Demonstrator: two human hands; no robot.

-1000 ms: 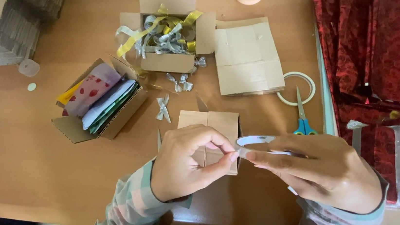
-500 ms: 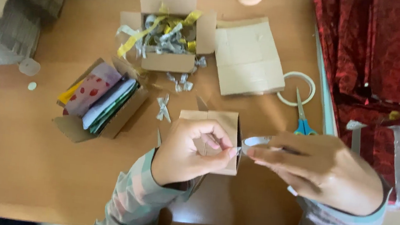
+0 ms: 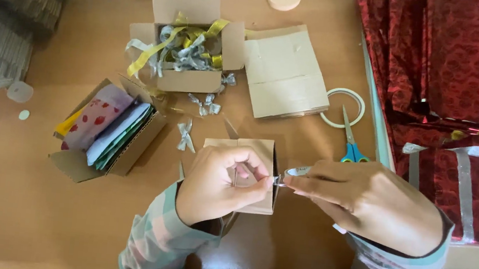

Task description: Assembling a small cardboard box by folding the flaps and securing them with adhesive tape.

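Tape roll (image 3: 300, 171), small and clear, sits pinched in the right hand (image 3: 373, 203) near the front edge of the counter (image 3: 22, 201), just right of centre. Left hand (image 3: 220, 179) has its fingers (image 3: 259, 168) narrowed on the free end of the tape, drawn only a short way off the roll; the two hands nearly touch. Both work directly over a small brown cardboard box (image 3: 255, 153), whose upper half shows above the knuckles. No tape visible on the box yet, so sealing appears only begun; cutting and sticking down judged still to do.

Blue-handled scissors (image 3: 351, 144) lie untouched just behind the right hand, beside a larger ring of pale tape (image 3: 344, 108). Toward the back edge: open carton of silver and gold ribbon (image 3: 189, 48), flattened cardboard piece (image 3: 283, 71). Left of centre: open box of folded coloured cloth (image 3: 108, 130). Red foil wrapping paper (image 3: 451, 61) covers the right side.
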